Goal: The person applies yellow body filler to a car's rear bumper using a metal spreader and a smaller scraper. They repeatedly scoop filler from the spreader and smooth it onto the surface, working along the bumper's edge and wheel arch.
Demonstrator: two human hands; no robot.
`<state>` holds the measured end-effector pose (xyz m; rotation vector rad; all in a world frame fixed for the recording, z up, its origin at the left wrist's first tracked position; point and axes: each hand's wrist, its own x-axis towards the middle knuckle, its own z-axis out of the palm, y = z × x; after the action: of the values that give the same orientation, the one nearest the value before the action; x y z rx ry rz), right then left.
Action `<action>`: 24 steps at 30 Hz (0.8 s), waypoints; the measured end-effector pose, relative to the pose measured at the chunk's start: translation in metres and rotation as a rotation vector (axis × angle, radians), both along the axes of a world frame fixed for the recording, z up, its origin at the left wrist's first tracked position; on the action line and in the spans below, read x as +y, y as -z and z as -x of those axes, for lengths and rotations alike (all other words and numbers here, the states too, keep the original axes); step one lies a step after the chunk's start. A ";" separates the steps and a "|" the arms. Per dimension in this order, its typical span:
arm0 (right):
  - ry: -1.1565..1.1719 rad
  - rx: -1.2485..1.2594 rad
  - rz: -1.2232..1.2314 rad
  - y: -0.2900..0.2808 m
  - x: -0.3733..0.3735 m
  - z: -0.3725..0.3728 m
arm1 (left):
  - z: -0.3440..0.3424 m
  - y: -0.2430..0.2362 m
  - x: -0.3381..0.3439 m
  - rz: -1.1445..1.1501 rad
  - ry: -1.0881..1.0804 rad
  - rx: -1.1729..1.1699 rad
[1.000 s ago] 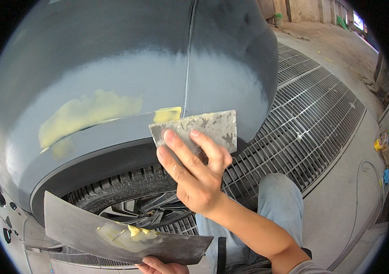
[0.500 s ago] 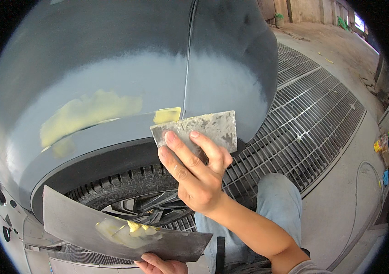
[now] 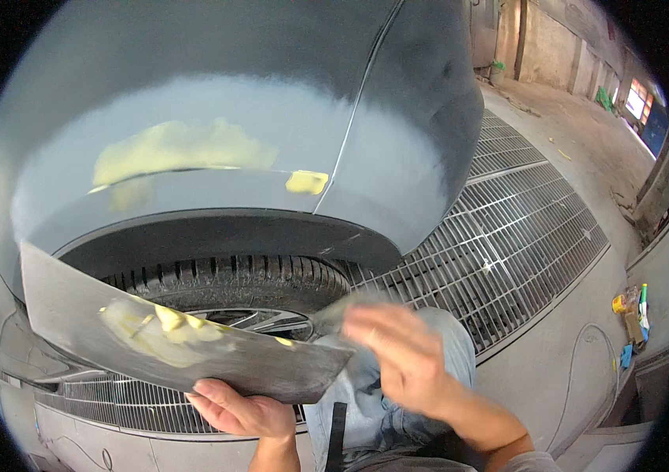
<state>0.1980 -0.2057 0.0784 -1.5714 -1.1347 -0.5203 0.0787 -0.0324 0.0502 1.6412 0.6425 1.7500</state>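
My left hand [image 3: 244, 409] grips the lower edge of a dark, slightly curved mixing board [image 3: 71, 303]. Dabs of pale yellow body filler [image 3: 181, 324] and a smeared film lie on the board's face. Close to the board's right end, my right hand [image 3: 405, 354] is blurred by motion, with the putty spreader [image 3: 344, 309] pinched in its fingers, also smeared. Beyond them is a car's wheel-arch panel [image 3: 248, 193] in grey primer. It carries a broad yellow filler patch [image 3: 185, 148] and a small thick one [image 3: 307, 182] left of the panel seam.
Below the arch sits the tyre [image 3: 224, 279], partly covered by the board. A metal floor grating [image 3: 515, 236] runs along the right and under the car. At far right lie small coloured items [image 3: 633, 318] beside a thin cable [image 3: 578, 354]. My jeans-clad knee [image 3: 448, 334] is near my right hand.
My right hand and the spreader have left the small filler patch and come down toward the board's right end. The board has risen and shifted left; a small filler dab now shows near its right upper edge.
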 end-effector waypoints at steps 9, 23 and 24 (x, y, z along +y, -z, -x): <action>0.465 -0.678 -0.157 -0.019 0.066 -0.092 | 0.024 0.005 0.008 0.171 -0.096 -0.183; 0.482 -0.683 -0.140 0.001 0.074 -0.108 | 0.028 0.021 -0.003 0.219 0.046 -0.153; 0.479 -0.679 -0.134 0.003 0.072 -0.108 | 0.027 0.022 -0.004 0.248 0.037 -0.174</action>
<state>0.3064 -0.1342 0.0758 -1.5899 -1.1660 -1.5021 0.0513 -0.0360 0.0284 1.3096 0.7100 1.6897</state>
